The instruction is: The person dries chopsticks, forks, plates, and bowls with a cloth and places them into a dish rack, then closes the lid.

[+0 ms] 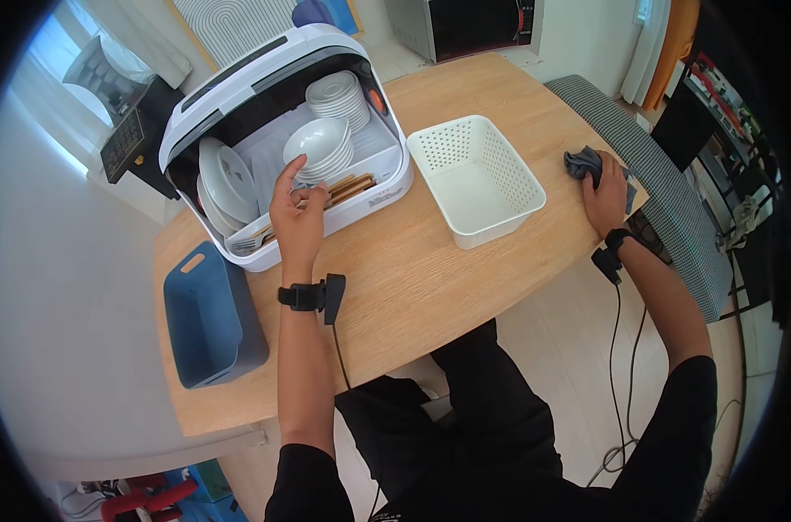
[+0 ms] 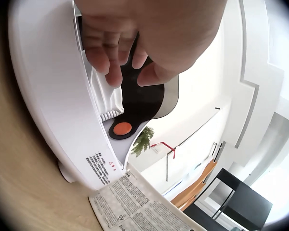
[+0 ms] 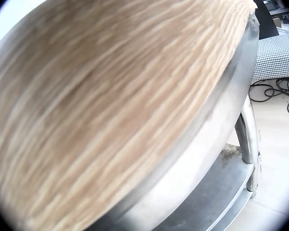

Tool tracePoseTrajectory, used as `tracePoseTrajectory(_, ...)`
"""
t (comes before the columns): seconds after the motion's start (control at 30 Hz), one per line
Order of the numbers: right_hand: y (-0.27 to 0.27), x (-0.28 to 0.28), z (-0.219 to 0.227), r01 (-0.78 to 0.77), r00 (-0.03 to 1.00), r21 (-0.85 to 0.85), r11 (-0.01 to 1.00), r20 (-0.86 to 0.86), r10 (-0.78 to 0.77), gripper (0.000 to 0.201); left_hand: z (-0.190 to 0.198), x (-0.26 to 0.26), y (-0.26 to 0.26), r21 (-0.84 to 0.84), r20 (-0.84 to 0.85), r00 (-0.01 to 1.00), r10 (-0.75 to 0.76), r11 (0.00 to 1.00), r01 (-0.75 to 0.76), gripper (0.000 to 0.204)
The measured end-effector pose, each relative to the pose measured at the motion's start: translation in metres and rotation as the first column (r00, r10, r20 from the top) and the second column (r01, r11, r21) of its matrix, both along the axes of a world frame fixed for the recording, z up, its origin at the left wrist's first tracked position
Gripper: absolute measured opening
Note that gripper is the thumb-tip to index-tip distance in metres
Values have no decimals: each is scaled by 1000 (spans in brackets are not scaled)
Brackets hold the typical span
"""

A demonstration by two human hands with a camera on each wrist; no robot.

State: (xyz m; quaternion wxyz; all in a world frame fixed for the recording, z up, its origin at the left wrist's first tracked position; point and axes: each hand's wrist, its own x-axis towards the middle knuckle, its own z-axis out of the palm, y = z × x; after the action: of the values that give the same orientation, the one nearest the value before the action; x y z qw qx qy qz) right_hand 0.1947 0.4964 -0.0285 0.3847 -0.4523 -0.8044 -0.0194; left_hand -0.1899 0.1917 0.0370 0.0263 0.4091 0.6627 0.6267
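Above the front edge of a white dish box (image 1: 387, 193), my left hand (image 1: 297, 217) is raised with its fingers loosely bent and nothing visible between them. Stacked white bowls (image 1: 319, 146) and wooden chopsticks (image 1: 354, 189) lie just beyond its fingers; contact cannot be told. The left wrist view shows this hand (image 2: 144, 33) over the box's opening. At the table's right corner, my right hand (image 1: 606, 196) grips a dark grey cloth (image 1: 582, 162). That hand is not visible in the right wrist view.
A white perforated basket (image 1: 478, 196) stands mid-table, right of the box. The blue bin (image 1: 211, 317) is at the table's left edge. White plates (image 1: 227, 183) stand inside the box's left side; small stacked dishes (image 1: 336, 97) are at its back. A checkered bench (image 1: 622, 130) adjoins the right side.
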Motion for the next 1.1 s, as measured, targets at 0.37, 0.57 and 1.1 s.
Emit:
tracePoseTrajectory(0.37,2,1,-2,-9,1000,-22,1000,27,10,48,50,-49,28,-530,-454,883,-117,833,-162,26)
tracePoseTrajectory(0.57,-1,-1,1,3,998,-45,999,55,-1,47,58,-50,26,-543,-425,899,-109,825,-157,19)
tracePoseTrajectory(1.1,3,-1,-3,22,999,-31,999,48,-20,47,55,-47,24,-576,-431,883,-184,810,-112,27)
